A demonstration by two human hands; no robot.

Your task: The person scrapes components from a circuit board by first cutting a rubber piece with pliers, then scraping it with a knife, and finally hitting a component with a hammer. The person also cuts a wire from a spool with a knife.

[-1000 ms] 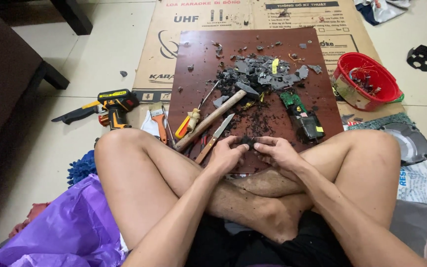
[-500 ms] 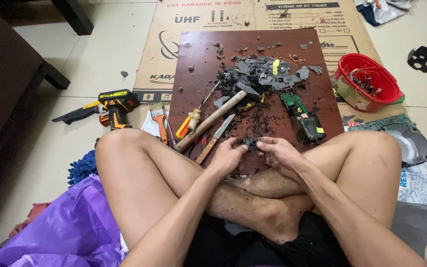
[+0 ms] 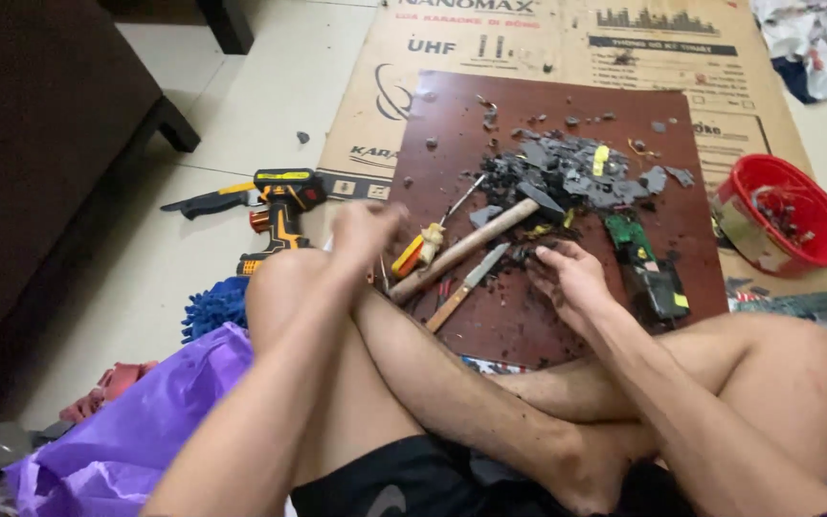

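I sit cross-legged at a dark red board (image 3: 433, 124) strewn with grey broken plastic (image 3: 576, 168). My right hand (image 3: 569, 280) rests on the board with its fingers curled around a small dark piece (image 3: 526, 255), beside a green circuit board (image 3: 629, 233). My left hand (image 3: 361, 233) is lifted above my left knee and blurred, so its grip is unclear. Between the hands lie a wooden-handled hammer (image 3: 466, 247), a yellow and red screwdriver (image 3: 421, 251) and a thin blade with a wooden handle (image 3: 466, 287).
A flattened cardboard box (image 3: 366, 105) lies under the board. A red bowl (image 3: 796, 206) of small parts sits at the right. A yellow and black drill (image 3: 279, 206), a blue mop head (image 3: 211, 308) and purple cloth (image 3: 136, 421) are at the left, beside dark furniture (image 3: 40, 144).
My left hand has left the spot in front of my shins and swung up and left over my knee. The right hand stays on the board, a little farther forward.
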